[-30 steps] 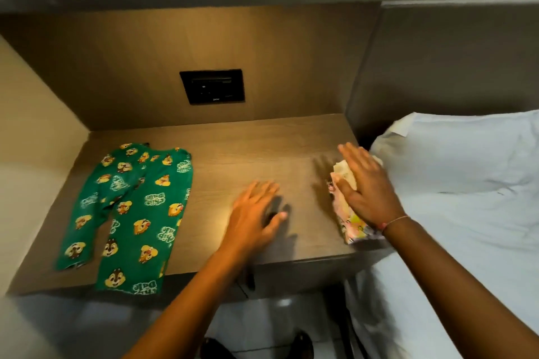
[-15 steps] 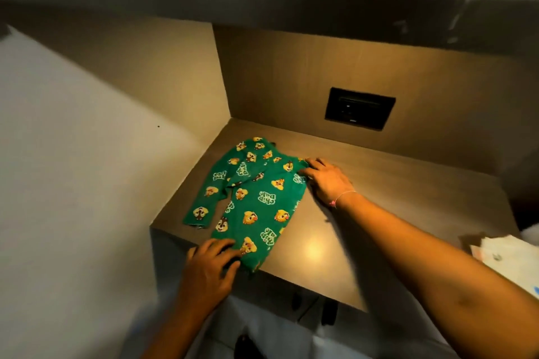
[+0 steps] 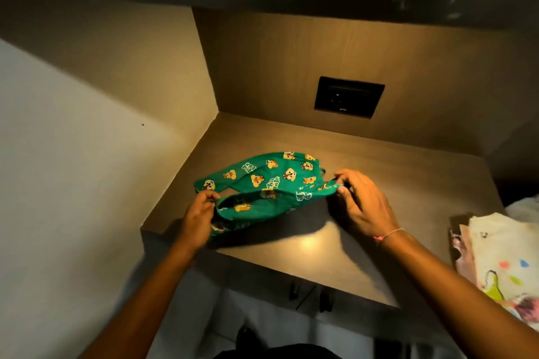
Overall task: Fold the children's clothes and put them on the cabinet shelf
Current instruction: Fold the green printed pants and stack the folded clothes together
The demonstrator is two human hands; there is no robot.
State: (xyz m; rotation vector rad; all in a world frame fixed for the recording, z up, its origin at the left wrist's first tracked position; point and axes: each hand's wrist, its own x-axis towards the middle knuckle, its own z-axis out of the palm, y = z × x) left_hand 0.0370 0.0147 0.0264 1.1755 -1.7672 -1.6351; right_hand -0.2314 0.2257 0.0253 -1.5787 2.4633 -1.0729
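Fingers of the left hand (image 3: 197,217) pinch the near end of the green printed trousers (image 3: 264,183), and those of the right hand (image 3: 360,202) clamp the opposite edge at 3 o'clock. The garment hangs doubled just above the wooden shelf (image 3: 320,245). Folded pale clothes (image 3: 495,256) lie at the shelf's 4 o'clock edge.
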